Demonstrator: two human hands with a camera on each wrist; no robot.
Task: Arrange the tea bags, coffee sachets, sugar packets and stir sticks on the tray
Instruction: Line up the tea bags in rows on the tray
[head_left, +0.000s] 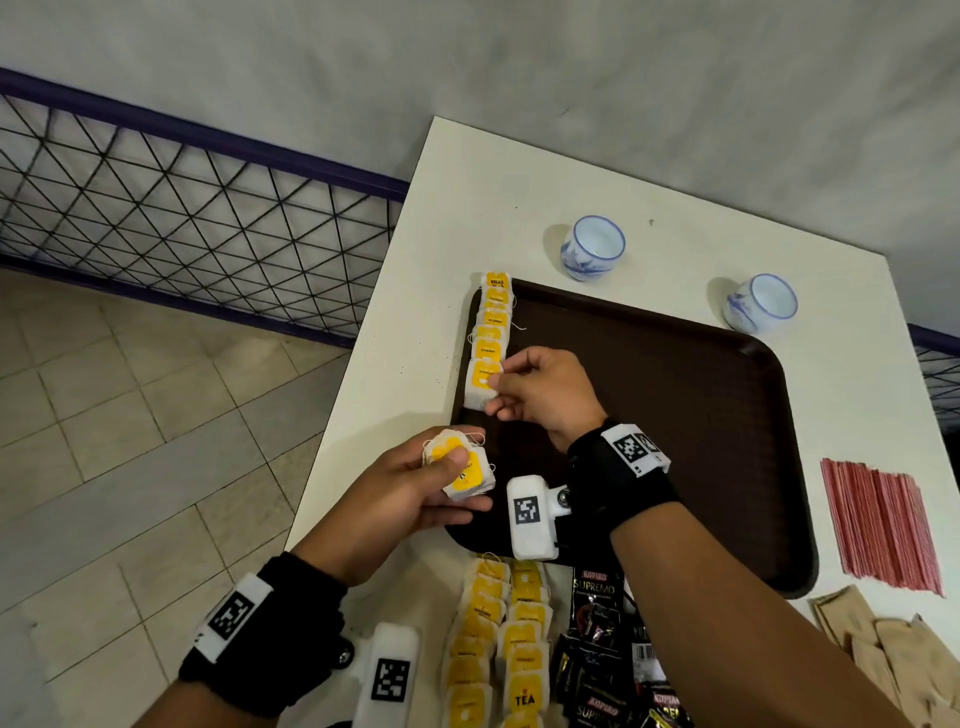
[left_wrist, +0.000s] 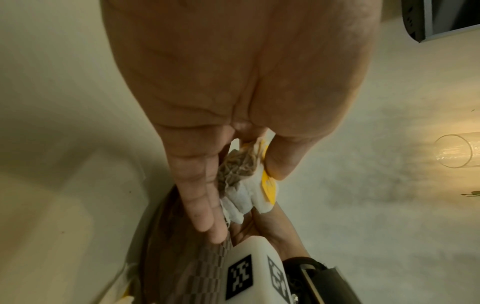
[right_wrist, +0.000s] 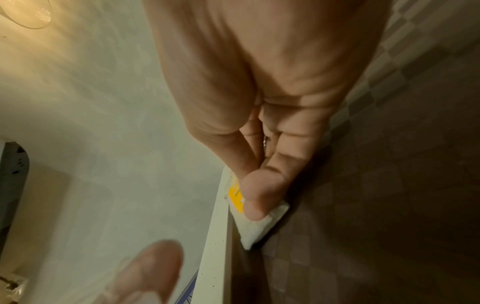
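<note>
Right hand (head_left: 540, 395) pinching tea bag (head_left: 480, 384) at tray (head_left: 727, 415) edge, seemingly.

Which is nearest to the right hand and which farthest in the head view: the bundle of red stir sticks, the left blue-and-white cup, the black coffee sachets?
From the right hand:
1. Left blue-and-white ceramic cup, beyond the brown tray's far edge.
2. Black coffee sachets, just off the tray's near edge.
3. Bundle of red stir sticks, on the table right of the tray.
</note>
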